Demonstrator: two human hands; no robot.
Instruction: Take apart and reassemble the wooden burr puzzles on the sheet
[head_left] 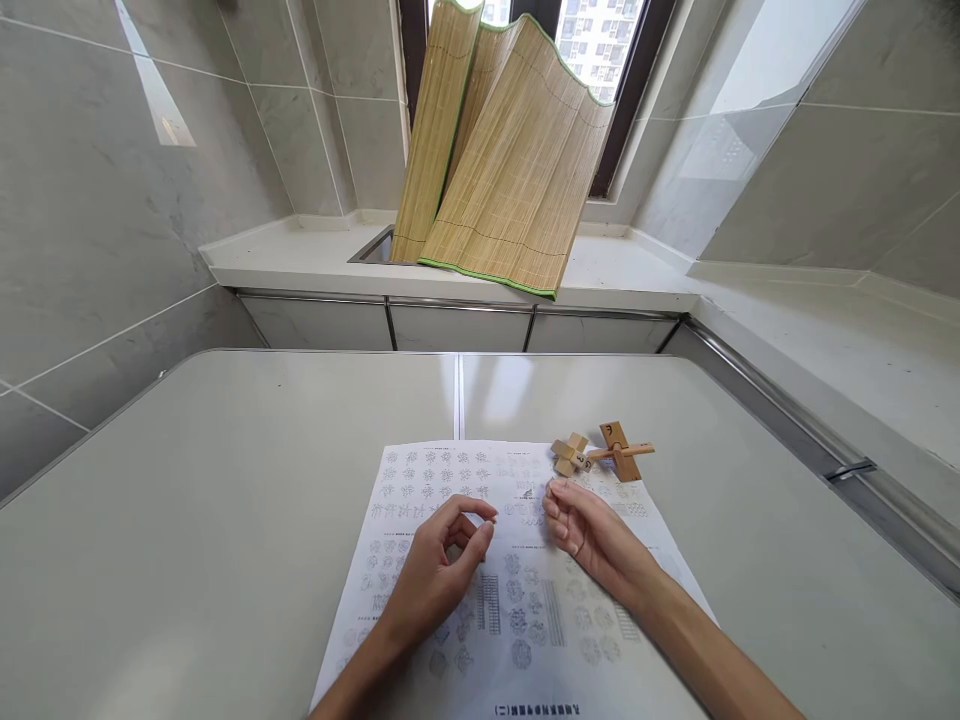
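Observation:
A large printed sheet of paper (495, 690) with rows of small diagrams lies flat on the table. Over its left half is my left hand (446, 565), curled, with the thumb tip close to the index fingertip and nothing visible in it. My right hand (592, 530) rests over the sheet's right half, fingers loosely folded in, and I see nothing in them. Just beyond it, near the sheet's far right corner, sit two wooden puzzles of crossed pieces: a small chunky one (571, 454) and a flatter, darker one (621, 452) with a thin stick through it. Neither hand touches the puzzles.
The pale glossy table (187, 520) has a seam down its middle. Behind it, a folded bamboo mat (517, 170) with green edging leans at the window over a white ledge (300, 255). Grey tiled walls and a metal rail (772, 410) flank the table.

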